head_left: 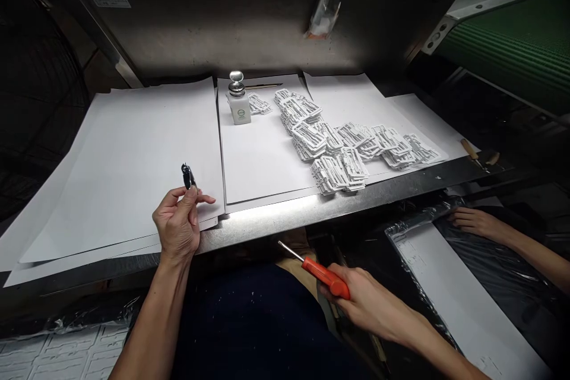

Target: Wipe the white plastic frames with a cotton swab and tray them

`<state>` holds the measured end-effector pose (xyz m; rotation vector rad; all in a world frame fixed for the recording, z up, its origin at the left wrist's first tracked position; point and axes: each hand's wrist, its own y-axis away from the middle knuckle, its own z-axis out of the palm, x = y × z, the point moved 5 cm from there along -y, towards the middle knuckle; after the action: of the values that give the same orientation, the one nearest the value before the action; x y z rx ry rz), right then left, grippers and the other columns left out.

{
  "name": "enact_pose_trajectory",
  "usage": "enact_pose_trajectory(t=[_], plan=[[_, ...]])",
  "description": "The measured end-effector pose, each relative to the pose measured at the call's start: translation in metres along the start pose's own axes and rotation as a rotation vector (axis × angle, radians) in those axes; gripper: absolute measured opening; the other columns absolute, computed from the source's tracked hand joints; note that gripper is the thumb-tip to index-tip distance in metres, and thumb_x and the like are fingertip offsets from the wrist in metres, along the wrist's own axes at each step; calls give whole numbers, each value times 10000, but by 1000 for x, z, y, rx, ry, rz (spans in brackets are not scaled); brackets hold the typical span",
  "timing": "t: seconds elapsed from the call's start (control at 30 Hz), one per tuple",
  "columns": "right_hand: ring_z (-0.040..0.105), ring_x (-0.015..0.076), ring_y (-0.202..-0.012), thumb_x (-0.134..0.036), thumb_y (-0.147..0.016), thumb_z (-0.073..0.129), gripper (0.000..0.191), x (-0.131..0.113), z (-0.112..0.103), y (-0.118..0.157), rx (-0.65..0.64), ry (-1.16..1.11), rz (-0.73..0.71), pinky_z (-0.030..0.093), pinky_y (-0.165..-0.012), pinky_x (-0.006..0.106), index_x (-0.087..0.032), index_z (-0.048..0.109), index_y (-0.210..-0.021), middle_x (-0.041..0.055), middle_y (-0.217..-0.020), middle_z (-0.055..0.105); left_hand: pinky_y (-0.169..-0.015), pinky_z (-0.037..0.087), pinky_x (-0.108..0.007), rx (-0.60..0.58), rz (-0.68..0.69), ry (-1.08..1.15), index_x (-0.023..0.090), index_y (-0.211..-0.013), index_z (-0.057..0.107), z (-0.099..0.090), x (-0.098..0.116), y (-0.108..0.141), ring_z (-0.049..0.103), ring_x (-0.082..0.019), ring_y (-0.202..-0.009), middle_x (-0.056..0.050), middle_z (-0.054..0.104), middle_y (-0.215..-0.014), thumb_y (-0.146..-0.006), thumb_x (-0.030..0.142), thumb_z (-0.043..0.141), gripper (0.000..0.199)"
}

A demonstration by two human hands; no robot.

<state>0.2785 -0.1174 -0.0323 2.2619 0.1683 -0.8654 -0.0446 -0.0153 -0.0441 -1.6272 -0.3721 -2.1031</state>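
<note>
In my left hand (179,227), raised over the near edge of the white paper (133,148), a small shiny nail clipper (187,176) is pinched between thumb and fingers. My right hand (354,292) is wrapped round an orange-red air blow gun (323,275). Its thin metal nozzle points up and left, below the table edge (267,219). Beyond my hands, stacks of thin white cut-out frames (332,172) lie on the paper sheets. A white pump bottle (240,108) with a metal top stands behind them, its lid flipped up.
Another person's hand (478,224) rests on a black plastic-lined box (449,267) at right. Wooden-handled tools (469,149) lie near the table's right end. White moulded sheets (57,353) sit at lower left. A plastic bag (324,15) hangs on the metal back panel (214,29).
</note>
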Motion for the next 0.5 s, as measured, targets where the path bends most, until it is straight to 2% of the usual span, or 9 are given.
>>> enact_pose_trajectory(t=[0.17, 0.3, 0.5], plan=[[488, 131, -597, -203, -822, 432, 99, 6, -7, 1, 35, 20, 26, 321, -528, 210, -201, 525, -791, -6, -699, 557, -608, 501, -294, 11, -4, -21, 174, -745, 586, -1, 0, 0, 638, -168, -563, 81, 434, -448, -703, 244, 675, 121], [405, 117, -531, -396, -882, 407, 245, 20, -16, 7, 82, -7, 102, 290, -479, 210, -199, 503, -773, -19, -634, 477, -663, 504, -320, 11, 17, 0, 179, -733, 606, 0, 1, 0, 630, -165, -543, 82, 426, -425, -699, 224, 680, 93], [422, 126, -557, -538, -866, 389, 371, 42, -25, 15, 163, -65, 205, 316, -508, 213, -195, 506, -789, -21, -644, 463, -738, 489, -336, -10, 9, 39, 197, -737, 626, 3, 3, 1, 640, -168, -577, 81, 421, -402, -720, 164, 664, 54]])
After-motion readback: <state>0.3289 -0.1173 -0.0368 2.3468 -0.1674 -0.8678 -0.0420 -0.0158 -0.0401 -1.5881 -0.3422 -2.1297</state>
